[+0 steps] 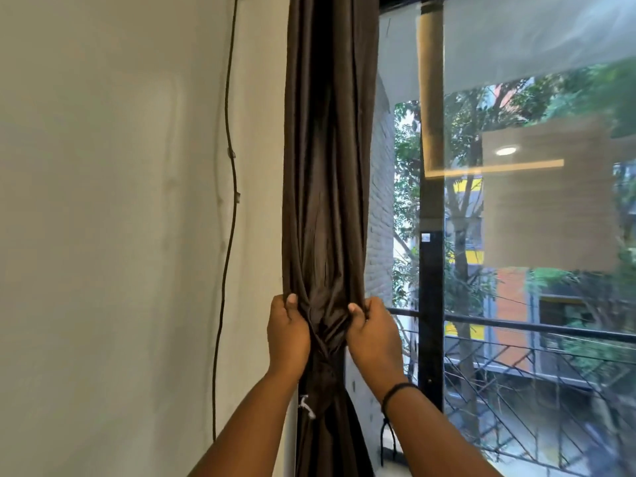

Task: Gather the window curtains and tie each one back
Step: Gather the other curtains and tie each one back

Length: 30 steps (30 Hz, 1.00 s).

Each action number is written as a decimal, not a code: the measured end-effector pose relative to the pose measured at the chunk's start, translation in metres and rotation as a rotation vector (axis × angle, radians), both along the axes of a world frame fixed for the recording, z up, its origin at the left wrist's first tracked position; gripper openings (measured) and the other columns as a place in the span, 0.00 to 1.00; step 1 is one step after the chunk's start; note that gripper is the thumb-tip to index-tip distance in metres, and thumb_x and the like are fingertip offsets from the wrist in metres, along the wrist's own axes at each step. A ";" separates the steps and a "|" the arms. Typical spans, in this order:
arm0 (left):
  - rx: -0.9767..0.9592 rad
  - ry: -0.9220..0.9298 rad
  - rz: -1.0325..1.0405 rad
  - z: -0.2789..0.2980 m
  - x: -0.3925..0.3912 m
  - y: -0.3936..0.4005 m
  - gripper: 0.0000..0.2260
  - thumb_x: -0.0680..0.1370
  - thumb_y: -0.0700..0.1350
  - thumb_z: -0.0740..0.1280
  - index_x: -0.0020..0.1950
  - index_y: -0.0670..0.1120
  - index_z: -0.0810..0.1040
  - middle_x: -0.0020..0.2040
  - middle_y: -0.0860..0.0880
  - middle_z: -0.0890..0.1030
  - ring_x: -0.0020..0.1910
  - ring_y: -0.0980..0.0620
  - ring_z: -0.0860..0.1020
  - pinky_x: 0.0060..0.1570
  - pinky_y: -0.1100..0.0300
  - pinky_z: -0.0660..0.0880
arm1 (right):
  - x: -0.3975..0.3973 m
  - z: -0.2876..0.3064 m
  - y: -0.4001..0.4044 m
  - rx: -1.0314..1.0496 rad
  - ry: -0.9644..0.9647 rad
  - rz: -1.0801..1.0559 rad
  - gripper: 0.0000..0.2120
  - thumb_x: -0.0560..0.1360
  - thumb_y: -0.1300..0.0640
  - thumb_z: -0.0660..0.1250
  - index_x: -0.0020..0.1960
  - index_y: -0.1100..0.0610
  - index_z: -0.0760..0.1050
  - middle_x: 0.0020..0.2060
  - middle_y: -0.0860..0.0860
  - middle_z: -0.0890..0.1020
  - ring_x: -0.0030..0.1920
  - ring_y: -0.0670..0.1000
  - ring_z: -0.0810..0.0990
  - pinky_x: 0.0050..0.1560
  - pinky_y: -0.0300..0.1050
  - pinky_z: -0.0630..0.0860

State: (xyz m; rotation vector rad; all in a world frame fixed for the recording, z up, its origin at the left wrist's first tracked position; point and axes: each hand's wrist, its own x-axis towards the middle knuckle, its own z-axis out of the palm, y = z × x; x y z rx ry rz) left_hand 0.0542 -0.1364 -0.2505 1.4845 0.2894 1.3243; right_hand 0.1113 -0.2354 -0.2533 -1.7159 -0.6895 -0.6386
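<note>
The curtain (327,166) ran out of view past the top and bottom edges. Fabric folds hid the fingertips of the left hand (288,333) and right hand (373,335). Whatever bound the cinched waist was unclear.

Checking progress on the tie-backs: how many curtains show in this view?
1. A dark brown curtain hangs gathered between the wall and the window glass, with the left hand and right hand gripping its sides. Any other curtains lie outside the frame.
</note>
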 end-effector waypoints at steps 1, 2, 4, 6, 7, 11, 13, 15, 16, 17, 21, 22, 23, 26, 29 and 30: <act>-0.001 -0.001 0.005 0.000 -0.003 -0.001 0.10 0.83 0.48 0.52 0.51 0.48 0.71 0.42 0.54 0.76 0.41 0.57 0.75 0.39 0.64 0.70 | -0.006 -0.001 -0.002 -0.006 0.006 -0.042 0.11 0.80 0.51 0.57 0.41 0.55 0.65 0.31 0.46 0.70 0.30 0.41 0.66 0.27 0.37 0.57; 0.014 0.013 -0.001 0.000 -0.007 -0.003 0.10 0.83 0.49 0.52 0.52 0.48 0.71 0.42 0.53 0.76 0.41 0.56 0.75 0.39 0.63 0.70 | -0.014 -0.001 -0.004 -0.027 0.011 -0.079 0.10 0.80 0.50 0.56 0.42 0.54 0.64 0.31 0.47 0.71 0.31 0.43 0.68 0.27 0.39 0.58; 0.065 0.063 -0.012 -0.003 -0.008 -0.010 0.11 0.82 0.51 0.53 0.54 0.48 0.71 0.46 0.50 0.78 0.45 0.51 0.77 0.44 0.58 0.73 | -0.023 -0.005 -0.006 -0.105 -0.043 -0.149 0.10 0.80 0.48 0.54 0.45 0.52 0.66 0.34 0.49 0.75 0.35 0.51 0.74 0.31 0.45 0.65; 0.159 0.097 -0.020 -0.010 -0.011 -0.021 0.14 0.81 0.53 0.56 0.62 0.47 0.70 0.56 0.47 0.78 0.54 0.48 0.77 0.54 0.53 0.75 | -0.031 -0.012 -0.014 -0.228 -0.137 -0.248 0.11 0.79 0.47 0.55 0.47 0.52 0.71 0.40 0.51 0.79 0.43 0.55 0.78 0.40 0.49 0.72; 0.225 0.100 -0.022 -0.015 -0.014 -0.028 0.18 0.80 0.53 0.58 0.67 0.47 0.67 0.62 0.48 0.76 0.60 0.49 0.75 0.61 0.53 0.73 | -0.035 -0.016 -0.021 -0.291 -0.182 -0.308 0.12 0.78 0.46 0.56 0.50 0.53 0.73 0.44 0.51 0.80 0.48 0.56 0.78 0.46 0.50 0.73; 0.490 0.134 0.104 -0.036 -0.024 -0.068 0.29 0.79 0.55 0.60 0.76 0.46 0.56 0.75 0.47 0.61 0.73 0.50 0.61 0.71 0.55 0.61 | -0.048 -0.034 -0.067 -0.493 -0.250 -0.527 0.24 0.73 0.41 0.53 0.58 0.55 0.76 0.54 0.54 0.81 0.60 0.61 0.77 0.58 0.58 0.73; 0.586 0.172 0.138 -0.043 -0.027 -0.094 0.31 0.77 0.57 0.58 0.76 0.45 0.57 0.75 0.43 0.61 0.74 0.46 0.60 0.71 0.50 0.62 | -0.052 -0.041 -0.102 -0.570 -0.250 -0.604 0.25 0.72 0.41 0.54 0.60 0.56 0.75 0.57 0.56 0.80 0.62 0.62 0.75 0.61 0.61 0.71; 0.654 0.189 0.104 -0.043 -0.028 -0.125 0.32 0.76 0.59 0.56 0.76 0.43 0.58 0.75 0.43 0.62 0.74 0.46 0.61 0.71 0.49 0.62 | -0.053 -0.044 -0.140 -0.604 -0.273 -0.679 0.26 0.71 0.41 0.57 0.60 0.56 0.76 0.58 0.57 0.80 0.63 0.62 0.75 0.63 0.61 0.69; 0.681 0.185 0.087 -0.042 -0.028 -0.145 0.33 0.75 0.60 0.54 0.75 0.43 0.59 0.75 0.43 0.63 0.74 0.46 0.62 0.71 0.49 0.63 | -0.054 -0.044 -0.162 -0.617 -0.286 -0.711 0.26 0.71 0.41 0.58 0.60 0.56 0.76 0.59 0.57 0.80 0.64 0.63 0.74 0.65 0.61 0.66; 0.703 0.181 0.075 -0.039 -0.027 -0.165 0.33 0.75 0.61 0.53 0.75 0.43 0.60 0.74 0.43 0.63 0.73 0.46 0.62 0.71 0.50 0.63 | -0.054 -0.043 -0.186 -0.627 -0.299 -0.738 0.26 0.71 0.41 0.59 0.60 0.56 0.76 0.59 0.58 0.80 0.64 0.63 0.74 0.66 0.60 0.62; 0.737 0.158 0.009 -0.027 -0.018 -0.266 0.34 0.73 0.62 0.51 0.74 0.44 0.63 0.74 0.43 0.65 0.72 0.45 0.64 0.69 0.50 0.63 | -0.058 -0.037 -0.296 -0.668 -0.373 -0.847 0.27 0.68 0.41 0.65 0.61 0.57 0.75 0.60 0.59 0.78 0.65 0.63 0.73 0.65 0.59 0.57; 0.743 0.156 -0.025 -0.023 -0.014 -0.293 0.34 0.73 0.63 0.50 0.74 0.44 0.62 0.74 0.43 0.64 0.73 0.45 0.63 0.70 0.49 0.63 | -0.059 -0.031 -0.326 -0.681 -0.394 -0.865 0.27 0.68 0.42 0.66 0.62 0.56 0.75 0.61 0.58 0.78 0.66 0.63 0.72 0.66 0.60 0.59; 0.756 0.158 -0.051 -0.017 -0.009 -0.318 0.35 0.73 0.64 0.50 0.75 0.45 0.61 0.75 0.44 0.63 0.74 0.46 0.62 0.70 0.49 0.62 | -0.059 -0.025 -0.355 -0.691 -0.403 -0.888 0.27 0.68 0.42 0.66 0.62 0.55 0.74 0.62 0.58 0.77 0.66 0.62 0.72 0.66 0.61 0.61; 0.776 0.160 -0.106 0.003 0.004 -0.382 0.33 0.75 0.63 0.53 0.75 0.46 0.59 0.76 0.45 0.61 0.75 0.47 0.59 0.72 0.48 0.60 | -0.060 -0.005 -0.430 -0.719 -0.392 -0.949 0.27 0.68 0.42 0.66 0.63 0.54 0.74 0.63 0.56 0.77 0.67 0.61 0.71 0.65 0.62 0.66; 0.767 0.142 -0.119 0.030 0.013 -0.428 0.32 0.77 0.62 0.56 0.76 0.47 0.57 0.76 0.45 0.59 0.75 0.47 0.58 0.72 0.50 0.59 | -0.055 0.018 -0.485 -0.746 -0.384 -0.952 0.27 0.71 0.41 0.63 0.66 0.53 0.70 0.67 0.55 0.73 0.71 0.60 0.66 0.68 0.61 0.61; 0.762 0.139 -0.113 0.039 0.014 -0.436 0.31 0.78 0.61 0.57 0.76 0.48 0.56 0.77 0.46 0.59 0.75 0.47 0.58 0.72 0.49 0.60 | -0.053 0.026 -0.496 -0.747 -0.373 -0.937 0.27 0.73 0.41 0.61 0.68 0.52 0.68 0.69 0.54 0.71 0.73 0.59 0.63 0.70 0.60 0.58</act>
